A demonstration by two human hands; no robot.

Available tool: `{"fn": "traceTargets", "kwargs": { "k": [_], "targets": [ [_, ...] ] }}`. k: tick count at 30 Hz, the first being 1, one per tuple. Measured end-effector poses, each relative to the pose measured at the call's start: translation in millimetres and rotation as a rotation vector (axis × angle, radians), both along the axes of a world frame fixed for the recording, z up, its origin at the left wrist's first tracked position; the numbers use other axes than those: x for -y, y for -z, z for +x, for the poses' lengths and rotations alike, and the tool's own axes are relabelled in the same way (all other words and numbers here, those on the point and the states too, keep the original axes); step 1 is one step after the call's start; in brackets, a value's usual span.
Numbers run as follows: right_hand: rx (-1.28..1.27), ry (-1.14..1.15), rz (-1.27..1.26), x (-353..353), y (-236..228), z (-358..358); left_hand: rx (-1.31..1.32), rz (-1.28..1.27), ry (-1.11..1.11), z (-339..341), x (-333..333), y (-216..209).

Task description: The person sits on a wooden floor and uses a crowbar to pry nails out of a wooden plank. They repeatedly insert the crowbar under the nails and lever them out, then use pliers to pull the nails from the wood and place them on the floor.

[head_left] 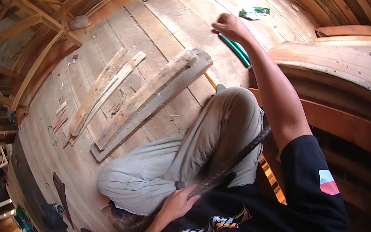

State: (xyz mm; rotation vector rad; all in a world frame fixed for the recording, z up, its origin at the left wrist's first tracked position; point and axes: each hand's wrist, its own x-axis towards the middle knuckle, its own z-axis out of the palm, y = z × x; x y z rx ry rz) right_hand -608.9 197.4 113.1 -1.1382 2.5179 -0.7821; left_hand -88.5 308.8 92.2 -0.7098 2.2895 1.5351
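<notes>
My right hand is stretched far forward above the plank floor, its fingers closed. A small dark tip shows at the fingers, but what they hold is hidden. Just below that hand lie green tube-like pieces, side by side. My left hand is at my waist, with its fingers closed against a dark ribbed rod. The rod slants across my lap toward my right knee, and part of it is smeared by motion. My legs are folded on the floor in grey trousers.
Two weathered boards lie stacked before my legs, with narrower strips to their left. A green packet lies beyond my right hand. Dark tools sit at the left. A timber ledge and wall studs line the right side.
</notes>
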Motion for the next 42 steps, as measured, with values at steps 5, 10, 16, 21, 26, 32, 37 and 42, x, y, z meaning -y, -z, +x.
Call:
{"fn": "traceTargets", "kwargs": {
  "k": [5, 10, 16, 21, 26, 32, 37, 42],
  "targets": [
    [0.068, 0.375, 0.124, -12, 97, -21, -0.047, -0.041, 0.037, 9, 4, 5],
    [0.059, 0.457, 0.264, -28, 152, -21, -0.013, -0.013, -0.037, -5, 34, -9],
    [-0.007, 0.372, 0.331, -41, 186, -35, -0.255, -0.607, -0.307, -73, 135, 11],
    [-0.017, 0.382, 0.349, -40, 182, -28, -0.108, -1.073, -0.316, -139, 221, 61],
    [-0.012, 0.425, 0.339, -41, 182, -32, 0.092, -0.849, -0.272, -154, 261, 89],
    [-0.052, 0.426, 0.296, -41, 170, -25, 0.085, -0.806, -0.274, -151, 261, 78],
    [0.021, 0.455, 0.176, -27, 161, -25, -0.104, -0.811, -0.4, -138, 267, 33],
    [0.624, 0.465, -0.297, -20, 165, -36, -0.481, -0.724, -0.53, -120, 292, -43]
  ]
}}
